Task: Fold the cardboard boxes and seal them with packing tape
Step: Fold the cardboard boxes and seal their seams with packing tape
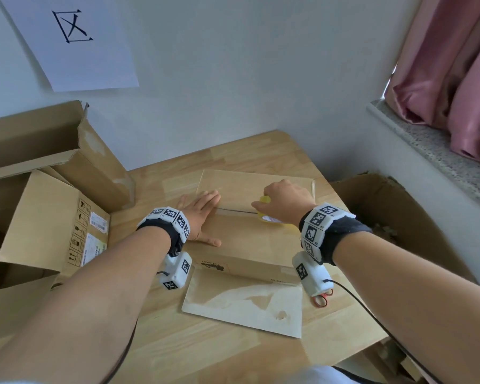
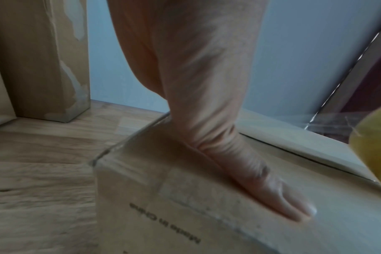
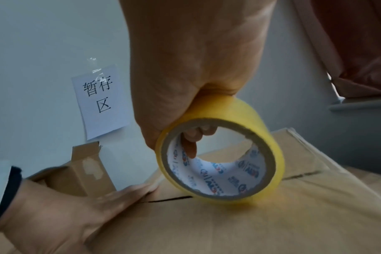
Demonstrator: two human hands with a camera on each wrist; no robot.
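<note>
Upright, tape roll [image 3: 219,159] stands on box [image 1: 250,245] seam, axis crosswise.

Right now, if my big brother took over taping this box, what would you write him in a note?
Left hand: flat, fingers straight, pressing the box top beside the seam.
Right hand: grips the yellow tape roll, which sits on the seam.
Box: on the wooden table, flaps folded shut.
Scissors: on the table near the right wrist.
Done: flaps closed; tape being laid along the seam.
Left: the gap between the hands looks untaped; finish the strip, cut it, press it down.
</note>
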